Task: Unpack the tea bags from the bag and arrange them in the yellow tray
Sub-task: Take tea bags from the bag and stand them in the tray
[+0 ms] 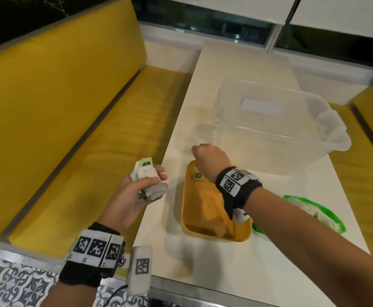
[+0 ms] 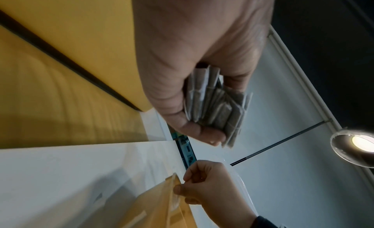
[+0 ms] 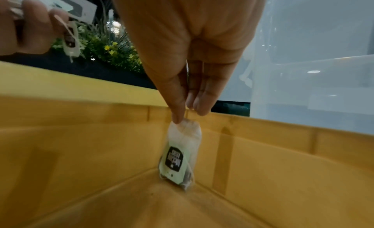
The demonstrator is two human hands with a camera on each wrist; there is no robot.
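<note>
My left hand (image 1: 134, 191) is held left of the table edge and grips a stack of several tea bags (image 1: 149, 182) with green tags; the same stack of tea bags (image 2: 214, 106) shows between thumb and fingers in the left wrist view. My right hand (image 1: 207, 158) hangs over the far end of the yellow tray (image 1: 194, 227). Its thumb and fingers pinch the top of one tea bag (image 3: 182, 153), which stands upright in the far corner of the yellow tray (image 3: 81, 143), its lower end touching the floor. A green-rimmed plastic bag (image 1: 314, 209) lies right of the tray.
A large clear plastic bin (image 1: 276, 125) stands on the white table (image 1: 203, 267) just beyond the tray. Yellow bench seating (image 1: 59, 129) runs along the left, and more yellow cushion (image 1: 371, 134) sits at the right. Patterned floor (image 1: 10, 282) shows near the bottom left.
</note>
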